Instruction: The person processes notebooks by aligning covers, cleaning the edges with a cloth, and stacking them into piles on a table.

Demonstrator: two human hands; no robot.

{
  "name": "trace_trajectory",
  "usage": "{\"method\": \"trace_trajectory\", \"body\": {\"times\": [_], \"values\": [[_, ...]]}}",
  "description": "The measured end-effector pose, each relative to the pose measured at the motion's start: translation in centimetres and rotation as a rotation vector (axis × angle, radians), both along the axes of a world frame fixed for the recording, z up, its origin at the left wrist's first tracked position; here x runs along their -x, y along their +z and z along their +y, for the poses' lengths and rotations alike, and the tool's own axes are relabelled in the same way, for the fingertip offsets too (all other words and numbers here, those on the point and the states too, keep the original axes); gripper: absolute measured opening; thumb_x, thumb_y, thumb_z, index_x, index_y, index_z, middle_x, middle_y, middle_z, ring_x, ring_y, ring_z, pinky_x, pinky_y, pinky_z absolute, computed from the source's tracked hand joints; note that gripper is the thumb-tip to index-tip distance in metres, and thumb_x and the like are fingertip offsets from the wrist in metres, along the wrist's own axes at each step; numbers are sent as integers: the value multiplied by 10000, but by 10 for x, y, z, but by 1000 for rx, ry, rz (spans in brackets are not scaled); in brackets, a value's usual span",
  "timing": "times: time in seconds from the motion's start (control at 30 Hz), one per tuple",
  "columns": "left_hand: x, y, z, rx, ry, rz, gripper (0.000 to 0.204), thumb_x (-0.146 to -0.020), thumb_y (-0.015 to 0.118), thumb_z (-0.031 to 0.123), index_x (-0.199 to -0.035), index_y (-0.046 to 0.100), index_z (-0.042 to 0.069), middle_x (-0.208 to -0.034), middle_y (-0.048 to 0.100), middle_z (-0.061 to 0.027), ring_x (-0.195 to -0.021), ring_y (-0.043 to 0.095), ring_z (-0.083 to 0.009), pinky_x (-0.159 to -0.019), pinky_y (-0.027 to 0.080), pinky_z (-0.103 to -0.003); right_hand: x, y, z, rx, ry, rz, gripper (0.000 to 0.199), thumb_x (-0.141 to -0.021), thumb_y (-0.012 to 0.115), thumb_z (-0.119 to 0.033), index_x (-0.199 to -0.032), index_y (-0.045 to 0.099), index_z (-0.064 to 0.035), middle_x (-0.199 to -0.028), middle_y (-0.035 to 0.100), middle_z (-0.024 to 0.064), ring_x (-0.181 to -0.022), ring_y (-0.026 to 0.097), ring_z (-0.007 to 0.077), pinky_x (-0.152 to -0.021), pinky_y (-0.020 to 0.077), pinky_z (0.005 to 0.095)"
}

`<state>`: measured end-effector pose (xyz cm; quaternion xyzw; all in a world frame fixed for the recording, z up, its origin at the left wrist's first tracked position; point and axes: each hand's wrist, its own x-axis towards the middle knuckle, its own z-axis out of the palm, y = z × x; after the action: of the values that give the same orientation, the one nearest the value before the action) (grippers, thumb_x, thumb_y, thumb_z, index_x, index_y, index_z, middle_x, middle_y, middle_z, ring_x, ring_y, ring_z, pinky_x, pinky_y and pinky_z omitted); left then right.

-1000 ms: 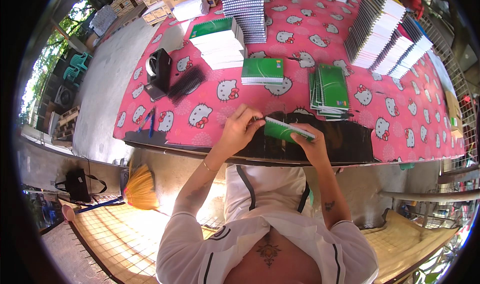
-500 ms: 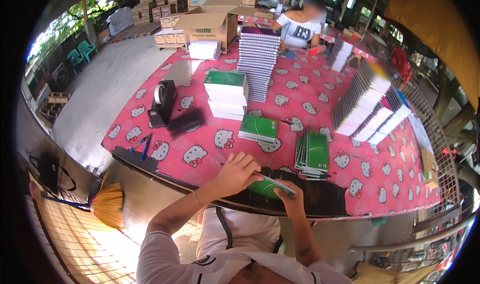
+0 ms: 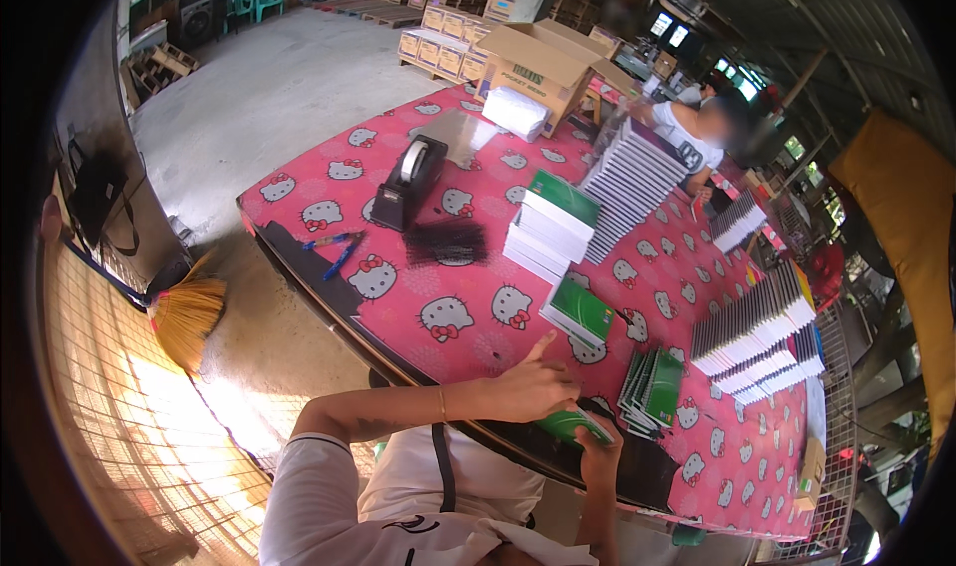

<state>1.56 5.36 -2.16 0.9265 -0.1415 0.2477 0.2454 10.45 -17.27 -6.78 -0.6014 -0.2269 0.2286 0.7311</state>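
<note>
My right hand (image 3: 599,451) grips the right end of a small green notebook (image 3: 564,424), tilted at the table's near edge. My left hand (image 3: 538,385) is at the notebook's left end, its index finger stretched outward and the other fingers curled down against it; the thumb is hidden. Just beyond lie a short pile of green notebooks (image 3: 588,312) and, to the right, several overlapping green notebooks with coil edges (image 3: 661,387). A taller stack of green-topped notebooks (image 3: 538,239) stands behind them.
Black binding coils (image 3: 446,242), a black tape dispenser (image 3: 406,193) and a blue-handled tool (image 3: 339,257) lie left on the pink table (image 3: 398,297). Tall spiral-notebook stacks (image 3: 632,183) rise farther back. An open carton (image 3: 538,73) stands at the far edge; a person (image 3: 687,133) is beyond.
The view has turned left and tilted, so the table appears slanted. My left index finger has stretched out from the notebook. My right hand keeps its grip.
</note>
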Motion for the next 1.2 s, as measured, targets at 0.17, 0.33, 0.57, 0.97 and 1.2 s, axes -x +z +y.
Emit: {"method": "trace_trajectory", "body": {"times": [0.17, 0.33, 0.57, 0.97, 1.2], "values": [[6, 9, 16, 27, -43, 251, 240, -892, 670, 298, -1020, 631, 99, -983, 678, -50, -1011, 666, -280, -1118, 208, -691, 1, -10, 2, 44, -31, -5, 372, -780, 810, -11, -1120, 668, 38, -1011, 693, 74, -917, 655, 162, -826, 509, 302], [-1, -18, 15, 177, -59, 17, 250, -853, 713, 280, -1001, 582, 126, -930, 650, -27, -980, 665, -259, -1106, 265, -659, 3, -10, 7, 67, -72, -31, 365, -764, 805, 12, -1102, 668, 30, -1005, 695, 76, -895, 657, 159, -792, 513, 274], [-5, -2, 27, 132, -154, 226, 282, -784, 767, 280, -924, 589, 113, -1012, 661, -33, -1023, 661, -239, -1107, 275, -643, -2, -11, 5, 82, -60, -12, 370, -762, 820, 18, -1101, 674, 41, -1001, 699, 87, -902, 660, 167, -826, 526, 293], [14, -1, 14, -255, 266, 49, 577, -897, 577, 524, -1261, 585, 77, -1286, 588, -104, -1247, 543, -275, -1144, 241, -620, -9, -6, 7, 93, 15, -10, 377, -762, 842, -55, -1087, 677, 41, -989, 701, 94, -893, 662, 174, -790, 517, 294], [45, -55, -20, -247, 273, -79, 819, -907, 517, 609, -1510, 375, 74, -1595, 309, -129, -1494, 248, -270, -1155, 215, -572, -4, 11, 32, 108, 40, 10, 374, -796, 795, -56, -1127, 669, 62, -999, 698, 91, -887, 656, 173, -797, 499, 297]]}}
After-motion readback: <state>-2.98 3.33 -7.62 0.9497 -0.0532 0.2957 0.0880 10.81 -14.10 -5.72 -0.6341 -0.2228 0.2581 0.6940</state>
